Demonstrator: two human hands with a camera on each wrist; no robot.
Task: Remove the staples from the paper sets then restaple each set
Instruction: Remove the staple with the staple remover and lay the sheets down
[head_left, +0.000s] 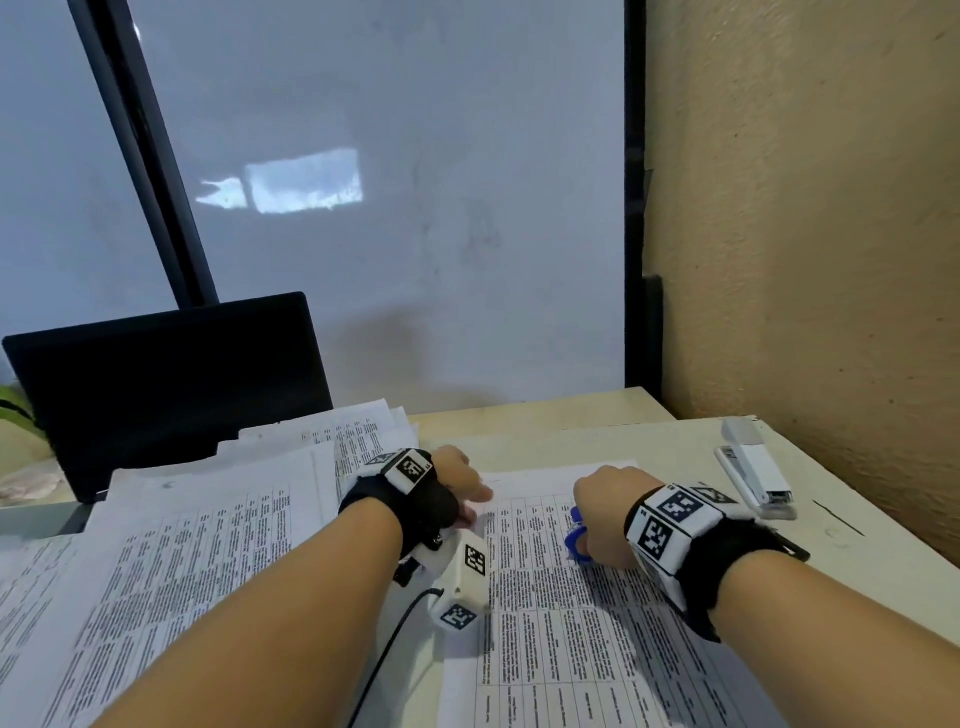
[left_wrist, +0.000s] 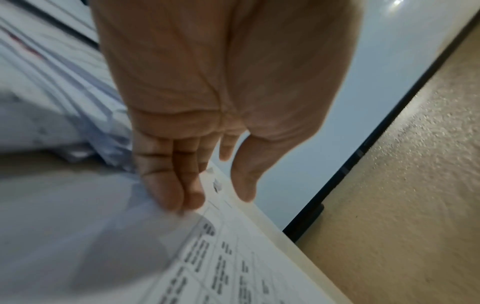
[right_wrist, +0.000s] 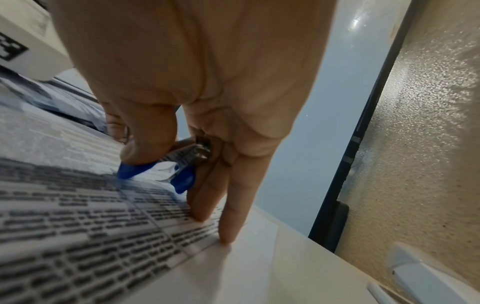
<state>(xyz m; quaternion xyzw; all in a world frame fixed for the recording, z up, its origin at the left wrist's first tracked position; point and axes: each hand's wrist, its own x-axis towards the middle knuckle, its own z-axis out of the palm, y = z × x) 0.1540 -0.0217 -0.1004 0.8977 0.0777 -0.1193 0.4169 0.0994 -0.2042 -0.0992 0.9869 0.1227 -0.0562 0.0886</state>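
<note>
Staple remover (right_wrist: 166, 170) jaws point down at paper set (head_left: 561, 597).

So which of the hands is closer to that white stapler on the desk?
Right. The right hand, gripping the blue staple remover, sits just left of the white stapler. The left hand rests on the paper set, farther left, beyond the right hand.

Both forearms reaching forward side by side, left hand (head_left: 460, 480) lying with straight fingers (left_wrist: 166, 185) pressing downward, right hand (head_left: 608, 512) curling thumb and fingers (right_wrist: 207, 195) together in a pinching grip
</note>
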